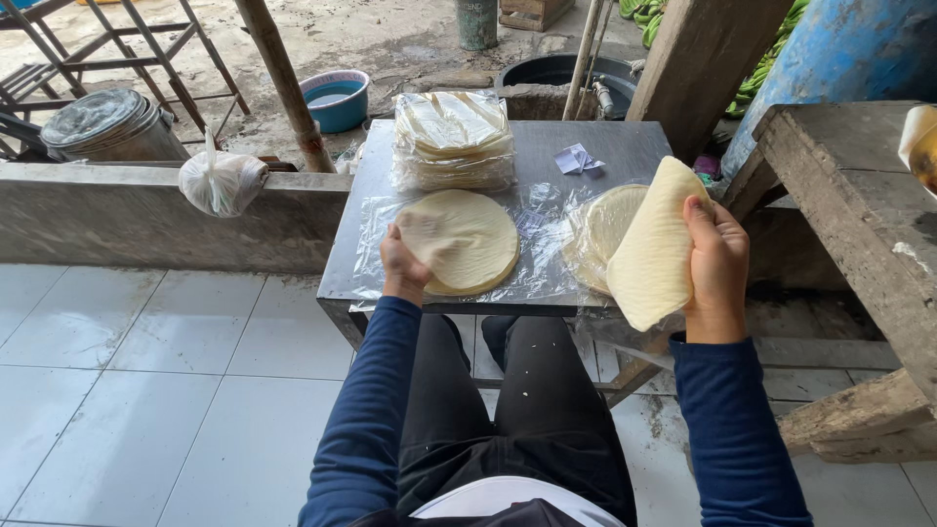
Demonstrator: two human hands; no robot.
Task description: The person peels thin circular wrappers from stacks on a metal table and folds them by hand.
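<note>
— What do we hold on the right of the frame?

— Our right hand [717, 256] is clamped on the edge of a pale round wafer [652, 249], lifted upright and bent a little, above the right end of the bench [547, 146]. Just behind it, a low stack of wafers [600, 229] lies on clear plastic.

— And the other hand?

— Our left hand [403, 263] rests at the near edge of a flat pile of wafers [467, 239] in the middle of the frame, fingers closed on the rim of the top sheet. That pile sits on a clear plastic sheet [532, 263] spread over the bench.

— What lies further out?

— Toward the top centre we see a tall wrapped stack of wafers [453, 140] at the far side of the bench, with a crumpled scrap of paper [578, 159] to its right. In the upper left, a tied plastic bag [222, 182] sits on a low concrete wall [117, 215], with a metal pot [109, 127] and a blue basin [336, 98] beyond it. A blue barrel [839, 54] stands in the upper right, over a rough wooden beam [859, 205].
</note>
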